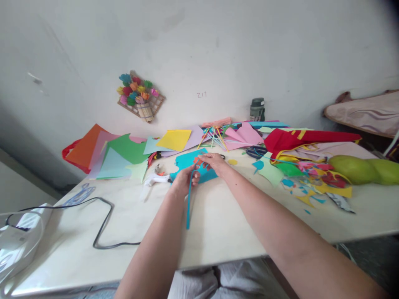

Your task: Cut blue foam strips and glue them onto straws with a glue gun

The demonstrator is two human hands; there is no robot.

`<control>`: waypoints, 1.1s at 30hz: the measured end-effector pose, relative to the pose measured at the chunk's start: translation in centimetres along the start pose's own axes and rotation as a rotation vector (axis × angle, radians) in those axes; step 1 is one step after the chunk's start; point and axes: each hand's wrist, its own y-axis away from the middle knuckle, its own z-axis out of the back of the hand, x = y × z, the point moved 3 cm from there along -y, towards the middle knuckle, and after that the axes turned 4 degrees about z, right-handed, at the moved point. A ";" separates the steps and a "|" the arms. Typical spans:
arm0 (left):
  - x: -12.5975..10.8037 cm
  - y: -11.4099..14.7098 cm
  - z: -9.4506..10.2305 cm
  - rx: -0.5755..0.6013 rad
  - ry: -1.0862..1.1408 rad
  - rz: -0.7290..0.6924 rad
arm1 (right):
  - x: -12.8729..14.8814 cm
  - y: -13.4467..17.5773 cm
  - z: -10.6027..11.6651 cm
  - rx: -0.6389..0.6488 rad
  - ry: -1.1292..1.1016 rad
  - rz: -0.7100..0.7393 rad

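My left hand [185, 178] is closed around a thin blue paper stem [188, 207], whose lower end hangs down over the table. At the top of the stem, between my two hands, is a small orange paper piece [196, 160]; its exact shape is partly covered by fingers. My right hand [215, 162] pinches at this orange piece from the right. Beneath both hands lies a cut blue paper sheet [186, 158]. A white glue gun [157, 179] rests just left of my left hand.
Coloured paper sheets [124, 151] spread along the wall. Paper sticks [213, 137] and dark-handled scissors [255, 152] lie behind my hands. At right are paper scraps [301, 189] and green fruit [349, 168]. A black cable [107, 220] crosses the left side to a power strip [28, 232].
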 end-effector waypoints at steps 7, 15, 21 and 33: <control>-0.1 0.3 -0.3 -0.004 0.040 -0.096 | 0.5 0.3 -0.2 0.054 -0.071 -0.010; -0.3 0.1 -0.7 0.025 -0.003 -0.134 | 0.2 0.2 -0.5 0.058 -0.073 -0.002; -0.4 0.2 -0.7 0.105 0.127 -0.025 | 0.7 0.5 -0.6 0.033 -0.025 0.044; -0.2 0.0 -0.6 0.075 0.094 -0.175 | 1.1 0.7 -0.4 0.093 -0.165 -0.003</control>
